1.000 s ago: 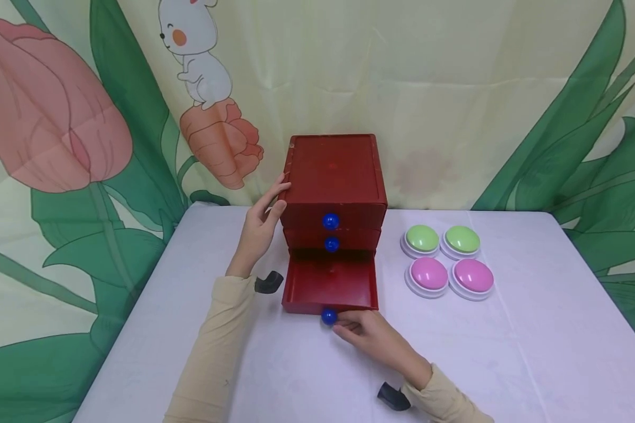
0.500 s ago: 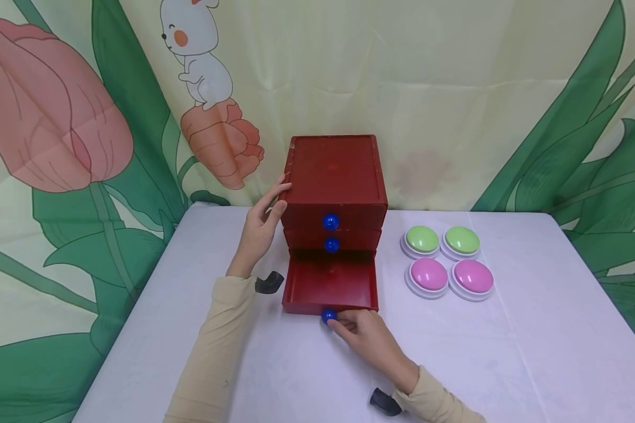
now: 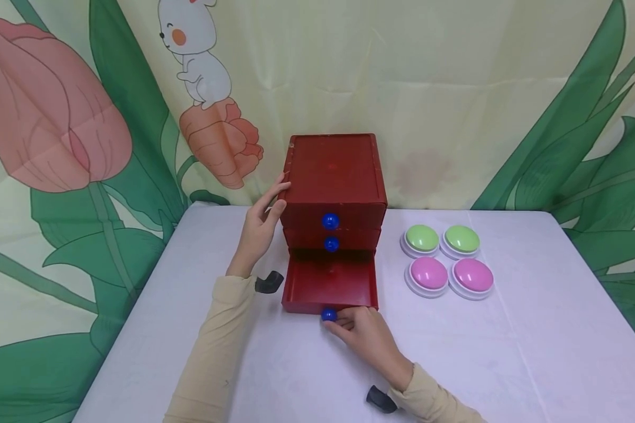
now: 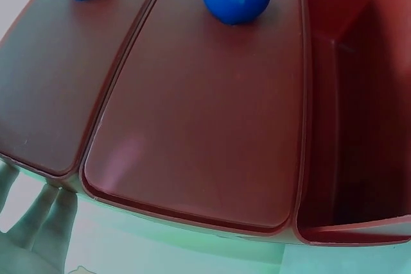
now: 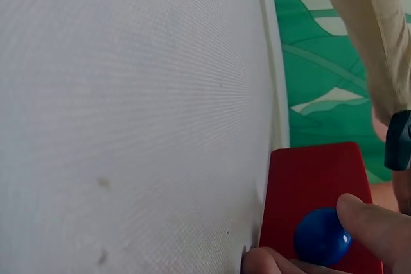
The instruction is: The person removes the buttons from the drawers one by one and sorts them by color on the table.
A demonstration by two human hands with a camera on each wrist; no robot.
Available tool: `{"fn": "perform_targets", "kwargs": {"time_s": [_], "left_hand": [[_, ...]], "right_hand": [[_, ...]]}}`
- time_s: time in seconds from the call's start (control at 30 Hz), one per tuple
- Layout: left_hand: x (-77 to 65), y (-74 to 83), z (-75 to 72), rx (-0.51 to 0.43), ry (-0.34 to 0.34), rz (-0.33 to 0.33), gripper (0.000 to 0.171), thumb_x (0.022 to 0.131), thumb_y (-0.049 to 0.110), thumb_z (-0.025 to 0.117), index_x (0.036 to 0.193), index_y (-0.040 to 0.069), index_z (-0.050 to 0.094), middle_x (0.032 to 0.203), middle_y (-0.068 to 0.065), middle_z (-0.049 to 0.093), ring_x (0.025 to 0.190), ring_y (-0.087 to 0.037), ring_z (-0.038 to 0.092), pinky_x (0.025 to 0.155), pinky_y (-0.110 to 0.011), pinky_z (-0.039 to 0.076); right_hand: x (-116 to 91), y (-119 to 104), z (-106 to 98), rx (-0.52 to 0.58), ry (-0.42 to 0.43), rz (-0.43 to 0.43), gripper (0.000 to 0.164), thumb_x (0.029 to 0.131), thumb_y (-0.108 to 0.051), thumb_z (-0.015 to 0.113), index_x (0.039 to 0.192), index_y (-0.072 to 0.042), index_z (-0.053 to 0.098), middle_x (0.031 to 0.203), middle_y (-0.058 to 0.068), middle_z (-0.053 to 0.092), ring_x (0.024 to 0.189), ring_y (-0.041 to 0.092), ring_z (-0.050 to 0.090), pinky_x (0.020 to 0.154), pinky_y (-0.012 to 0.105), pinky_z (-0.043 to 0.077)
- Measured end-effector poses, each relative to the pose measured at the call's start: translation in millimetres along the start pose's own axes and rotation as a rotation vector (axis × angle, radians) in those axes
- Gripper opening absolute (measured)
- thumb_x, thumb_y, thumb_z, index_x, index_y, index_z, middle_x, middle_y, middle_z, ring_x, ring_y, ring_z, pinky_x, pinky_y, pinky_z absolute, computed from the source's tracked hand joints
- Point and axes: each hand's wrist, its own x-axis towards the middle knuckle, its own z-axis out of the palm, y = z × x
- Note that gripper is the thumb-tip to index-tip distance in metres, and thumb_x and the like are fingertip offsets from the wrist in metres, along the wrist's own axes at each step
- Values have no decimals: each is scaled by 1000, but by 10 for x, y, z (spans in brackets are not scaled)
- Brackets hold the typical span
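Note:
A dark red cabinet (image 3: 332, 167) with drawers stands near the back of the table. Its bottom drawer (image 3: 330, 282) is pulled out, and no contents show inside. My right hand (image 3: 371, 338) pinches that drawer's round blue knob (image 3: 328, 315); in the right wrist view the thumb presses one side of the knob (image 5: 321, 237) with fingers curled beneath. My left hand (image 3: 257, 232) rests its fairly straight fingers against the cabinet's left side. Above, two drawers with blue knobs (image 3: 330, 221) are closed. The left wrist view shows both closed drawer fronts (image 4: 199, 107) and some left fingers (image 4: 48, 226).
Right of the cabinet sit two green push buttons (image 3: 422, 238) and two pink push buttons (image 3: 428, 274) on white bases. A white cloth covers the table (image 3: 540, 329). Behind hangs a printed curtain (image 3: 428, 106). Black pieces (image 3: 268, 282) stick out by both wrists.
My right hand has closed its thumb onto the bottom drawer's knob, and its wrist has shifted slightly left. The left hand and the drawer have stayed put.

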Motion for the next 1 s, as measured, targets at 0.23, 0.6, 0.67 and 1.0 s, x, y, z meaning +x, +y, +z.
{"fn": "perform_targets", "kwargs": {"time_s": [0.23,0.6,0.67,1.0], "left_hand": [[16,-120,-10,-4,4,12,42,105,18,49,146,11,50,161,2,33,149,-13,29,114,-45,39],[7,-35,-10,-1,3,16,42,104,16,50,144,4,50,161,-5,33,149,-15,30,114,-46,39],[9,-40,-8,-3,4,18,42,104,16,50,144,3,50,161,-6,33,149,-16,30,114,-46,39],[6,-28,-13,-3,1,8,42,104,16,49,145,5,50,161,-4,33,148,-14,31,114,-44,39]], "right_hand": [[6,1,19,-12,28,10,21,85,-29,79,95,-10,79,82,-3,75,68,1,68,69,19,58],[10,-20,14,0,45,-1,22,85,-30,79,94,-10,80,82,-2,76,70,4,70,69,18,57],[17,-22,14,0,48,-2,22,85,-31,79,94,-10,80,82,-2,76,70,3,70,68,17,57],[71,6,-6,7,57,-4,21,85,-30,80,95,-12,80,82,-3,76,72,5,70,69,17,57]]}}
